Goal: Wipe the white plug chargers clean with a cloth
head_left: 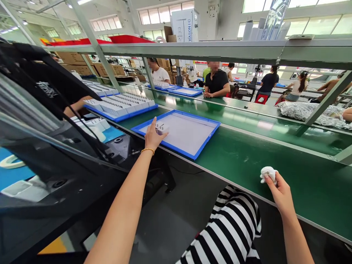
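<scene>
My left hand (153, 138) reaches to the near-left part of a blue-rimmed tray (196, 153) with a pale flat base. Its thumb and fingers are closed around a small white plastic part (162, 129), which has small dark slots on top. Whether the part rests on the tray's base I cannot tell. Over the green work surface on the right, my right hand (282, 190) grips a crumpled white cloth (268, 173) between thumb and fingers.
Another blue tray (123, 118) carries rows of white parts at left. A dark machine (90, 176) stands close on my left, with a person's arm (75, 108) beyond it. Overhead runs a shelf (192, 50). Bagged parts (299, 110) lie at far right.
</scene>
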A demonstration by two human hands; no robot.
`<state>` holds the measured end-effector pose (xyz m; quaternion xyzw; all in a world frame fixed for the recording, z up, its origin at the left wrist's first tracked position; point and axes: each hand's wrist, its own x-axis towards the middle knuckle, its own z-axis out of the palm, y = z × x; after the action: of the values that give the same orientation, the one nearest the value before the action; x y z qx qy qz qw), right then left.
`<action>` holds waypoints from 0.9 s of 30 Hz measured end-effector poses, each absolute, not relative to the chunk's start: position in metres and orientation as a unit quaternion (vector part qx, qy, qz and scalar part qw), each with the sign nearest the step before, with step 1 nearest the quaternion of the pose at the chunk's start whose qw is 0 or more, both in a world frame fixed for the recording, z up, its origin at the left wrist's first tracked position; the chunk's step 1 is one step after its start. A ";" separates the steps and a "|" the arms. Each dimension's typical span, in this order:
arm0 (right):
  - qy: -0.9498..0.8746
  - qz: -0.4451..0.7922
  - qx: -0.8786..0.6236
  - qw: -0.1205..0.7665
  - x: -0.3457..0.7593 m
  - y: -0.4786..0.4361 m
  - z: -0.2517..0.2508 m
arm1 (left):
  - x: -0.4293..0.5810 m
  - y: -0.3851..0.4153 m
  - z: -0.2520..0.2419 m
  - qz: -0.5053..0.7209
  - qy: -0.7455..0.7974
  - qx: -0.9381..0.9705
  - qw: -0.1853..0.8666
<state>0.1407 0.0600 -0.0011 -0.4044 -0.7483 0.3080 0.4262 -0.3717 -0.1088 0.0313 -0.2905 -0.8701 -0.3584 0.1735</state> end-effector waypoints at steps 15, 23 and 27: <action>-0.763 0.299 -0.403 0.407 0.148 0.074 -0.009 | -0.431 -0.125 0.034 -0.369 -0.891 -0.211 0.160; -0.739 0.304 -0.423 0.427 0.139 0.061 -0.005 | -0.426 -0.126 0.046 -0.324 -0.926 -0.116 0.153; -0.728 0.306 -0.429 0.438 0.137 0.056 -0.002 | -0.424 -0.126 0.050 -0.312 -0.935 -0.087 0.142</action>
<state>0.1371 0.0562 -0.0017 -0.4293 -0.7281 0.3059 0.4381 -0.4235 -0.1264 0.0498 -0.0872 -0.9353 -0.3118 0.1425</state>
